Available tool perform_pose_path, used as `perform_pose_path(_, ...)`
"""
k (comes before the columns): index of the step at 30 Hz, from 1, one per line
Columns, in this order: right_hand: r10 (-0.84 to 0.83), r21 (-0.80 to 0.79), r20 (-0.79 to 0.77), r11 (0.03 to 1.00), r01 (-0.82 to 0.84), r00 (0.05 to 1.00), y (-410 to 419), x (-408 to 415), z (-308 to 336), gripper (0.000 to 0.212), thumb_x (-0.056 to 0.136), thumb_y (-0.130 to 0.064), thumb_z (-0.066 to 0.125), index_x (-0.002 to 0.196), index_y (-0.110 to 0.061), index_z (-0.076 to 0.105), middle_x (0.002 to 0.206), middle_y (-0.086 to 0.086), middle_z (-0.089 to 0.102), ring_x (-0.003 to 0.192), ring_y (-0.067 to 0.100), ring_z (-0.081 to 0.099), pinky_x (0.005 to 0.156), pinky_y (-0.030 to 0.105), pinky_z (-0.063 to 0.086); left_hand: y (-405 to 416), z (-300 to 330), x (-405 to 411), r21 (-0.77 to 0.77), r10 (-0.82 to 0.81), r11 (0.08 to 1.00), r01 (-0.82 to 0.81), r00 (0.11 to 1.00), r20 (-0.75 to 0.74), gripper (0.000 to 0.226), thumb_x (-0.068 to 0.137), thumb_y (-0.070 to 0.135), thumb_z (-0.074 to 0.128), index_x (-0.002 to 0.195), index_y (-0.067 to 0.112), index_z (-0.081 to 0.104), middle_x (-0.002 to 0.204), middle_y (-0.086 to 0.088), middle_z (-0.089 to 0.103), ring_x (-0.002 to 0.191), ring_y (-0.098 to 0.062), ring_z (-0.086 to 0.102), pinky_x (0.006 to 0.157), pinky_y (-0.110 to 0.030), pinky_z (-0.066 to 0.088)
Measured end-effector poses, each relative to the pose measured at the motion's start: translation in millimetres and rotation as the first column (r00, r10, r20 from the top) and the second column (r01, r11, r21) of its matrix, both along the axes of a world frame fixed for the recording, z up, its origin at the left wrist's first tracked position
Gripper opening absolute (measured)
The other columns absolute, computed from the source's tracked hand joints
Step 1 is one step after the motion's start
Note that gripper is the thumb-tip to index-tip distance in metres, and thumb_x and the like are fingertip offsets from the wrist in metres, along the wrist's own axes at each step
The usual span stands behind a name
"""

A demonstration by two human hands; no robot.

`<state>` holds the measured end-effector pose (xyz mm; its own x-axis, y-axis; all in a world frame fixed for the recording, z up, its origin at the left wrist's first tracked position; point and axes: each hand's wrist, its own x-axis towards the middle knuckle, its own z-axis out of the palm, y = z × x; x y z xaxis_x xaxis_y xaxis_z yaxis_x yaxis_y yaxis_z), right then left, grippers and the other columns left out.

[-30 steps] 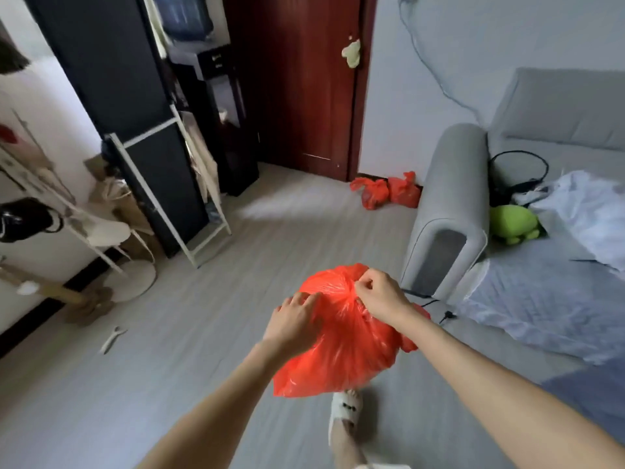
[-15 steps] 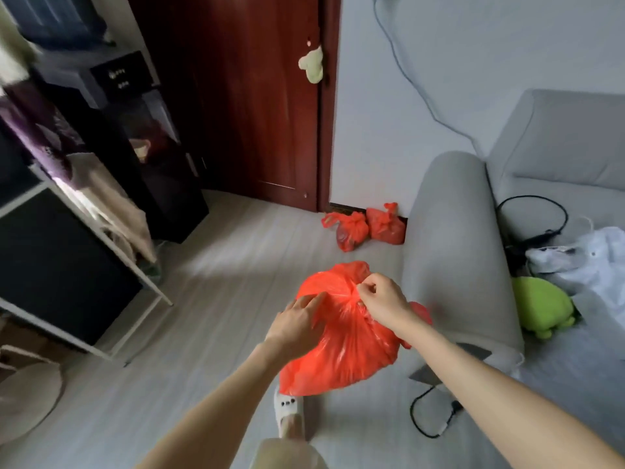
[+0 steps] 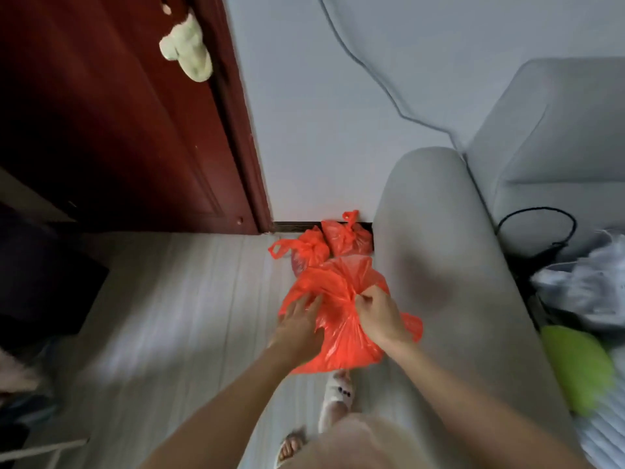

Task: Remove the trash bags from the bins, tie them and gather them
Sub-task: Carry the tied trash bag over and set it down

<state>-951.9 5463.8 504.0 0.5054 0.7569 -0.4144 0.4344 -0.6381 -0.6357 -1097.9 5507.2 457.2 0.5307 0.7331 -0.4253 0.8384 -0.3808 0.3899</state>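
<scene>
Red bag [image 3: 338, 336] pinched at its gathered neck by right hand [image 3: 380, 318], left hand [image 3: 299, 321] steadying, fingers spread, near tied bags [image 3: 324, 243] far by wall.

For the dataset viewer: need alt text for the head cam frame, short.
Seen from above, a person's left hand and right hand hold a red trash bag, the right pinching its gathered top. Two tied red bags sit on the floor by the wall, between a dark red door and a grey sofa arm.

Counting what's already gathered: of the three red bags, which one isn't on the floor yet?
The nearest red bag, held in the air by both hands: right hand pinches its gathered neck, left hand is on its side. The other two bags sit knotted by the wall.
</scene>
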Motion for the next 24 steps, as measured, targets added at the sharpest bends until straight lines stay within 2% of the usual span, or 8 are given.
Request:
perform_pose_path(3,-0.032,-0.034,-0.03,0.999,0.031,0.999,55,24,-28,0.02,0.091,-0.017,0.047,0.098,-0.002,0.059,0.103,0.02,0.066,0.102,0.034,0.06,0.082,0.035,0.042,60,-25,29,-0.02,-0.048,0.999,0.047,0.998,-0.049,0.068,0.09,0.033,0.047,0.148,0.027,0.011,0.157,0.001,0.011,0.144,-0.02,0.014,0.112,-0.042,0.029)
perform_pose_path(8,-0.107,-0.151,-0.035,0.983,0.101,0.994,160,81,-153,0.022,0.093,-0.015,0.045,0.103,0.0,0.056,0.107,0.021,0.065,0.105,0.034,0.058,0.081,0.034,0.039,171,-140,103,-0.125,-0.115,0.987,0.105,0.991,-0.074,0.066,0.091,0.031,0.047,0.148,0.025,0.015,0.156,-0.001,0.013,0.142,-0.02,0.018,0.108,-0.038,0.033)
perform_pose_path(12,-0.144,-0.231,-0.009,0.963,0.139,0.989,226,120,-301,0.02,0.093,-0.014,0.044,0.099,0.002,0.055,0.102,0.023,0.065,0.1,0.035,0.06,0.077,0.036,0.04,242,-277,158,-0.25,-0.202,0.953,0.169,0.973,-0.112,0.065,0.091,0.027,0.044,0.148,0.025,0.013,0.157,-0.008,0.008,0.143,-0.024,0.016,0.11,-0.038,0.027)
perform_pose_path(15,-0.19,-0.255,-0.001,0.949,0.183,0.982,254,142,-388,0.019,0.092,-0.011,0.045,0.097,0.004,0.055,0.1,0.026,0.065,0.098,0.037,0.059,0.077,0.037,0.039,266,-369,183,-0.333,-0.254,0.921,0.203,0.96,-0.116,0.071,0.091,0.028,0.046,0.148,0.027,0.005,0.158,-0.005,-0.001,0.145,-0.024,0.008,0.112,-0.046,0.027)
perform_pose_path(19,-0.172,-0.295,-0.035,0.943,0.155,0.984,270,158,-480,0.02,0.093,-0.011,0.045,0.1,0.004,0.056,0.104,0.026,0.064,0.101,0.037,0.058,0.079,0.035,0.038,285,-461,195,-0.401,-0.343,0.88,0.255,0.925,-0.163,0.076,0.091,0.029,0.048,0.148,0.029,-0.002,0.158,-0.001,-0.01,0.146,-0.022,0.001,0.111,-0.047,0.026)
perform_pose_path(22,-0.194,-0.311,-0.046,0.935,0.171,0.98,267,165,-525,0.017,0.092,-0.01,0.045,0.097,0.002,0.056,0.102,0.027,0.064,0.099,0.037,0.059,0.079,0.036,0.039,293,-501,192,-0.457,-0.437,0.834,0.308,0.875,-0.209,0.075,0.091,0.038,0.046,0.148,0.032,-0.002,0.158,0.003,-0.009,0.146,-0.025,-0.003,0.109,-0.048,0.028)
perform_pose_path(24,-0.148,-0.314,-0.063,0.942,0.121,0.987,268,167,-533,0.016,0.092,-0.011,0.047,0.096,-0.001,0.057,0.1,0.024,0.066,0.098,0.036,0.059,0.078,0.037,0.042,299,-506,190,-0.459,-0.455,0.829,0.318,0.861,-0.225,0.072,0.092,0.037,0.044,0.148,0.032,-0.001,0.158,0.004,-0.007,0.145,-0.027,-0.004,0.109,-0.048,0.028)
